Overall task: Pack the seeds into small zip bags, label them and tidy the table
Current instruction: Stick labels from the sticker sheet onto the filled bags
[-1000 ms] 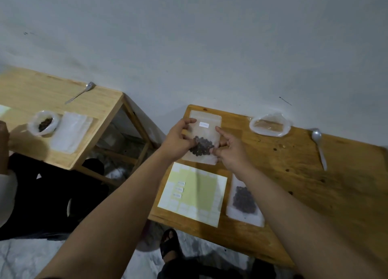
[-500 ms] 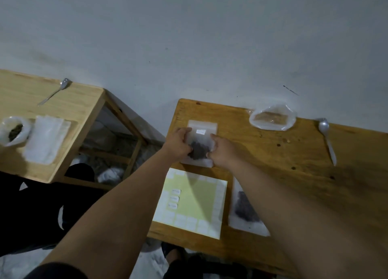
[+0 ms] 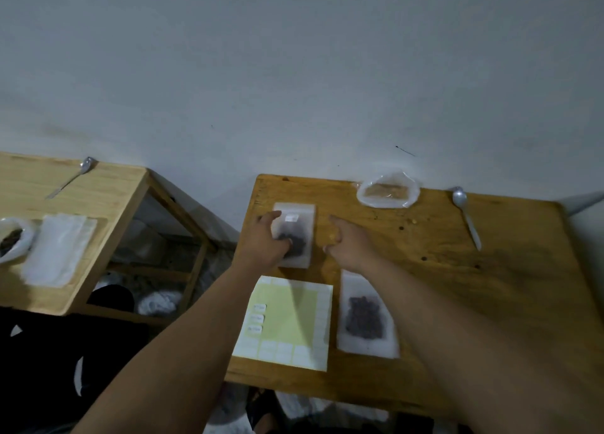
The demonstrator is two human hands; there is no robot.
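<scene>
Guessing a sloppy pull-away could've shoved the labelled seed bag [image 3: 306, 226], far-left on the wooden table [image 3: 425, 270], over the edge; left hand [image 3: 264, 241] lay on it, grip unclear, right hand [image 3: 350, 244] loose, empty.

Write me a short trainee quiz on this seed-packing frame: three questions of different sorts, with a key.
1. True or false: the left hand rests on the labelled seed bag.
2. Multiple choice: what lies on the table directly right of the label sheet? A) a pen B) a second seed bag C) a pair of scissors
3. Short answer: which hand is clear of the labelled seed bag?

Key: 1 true; 2 B; 3 the right hand, beside the bag with one finger stretched out.
</scene>
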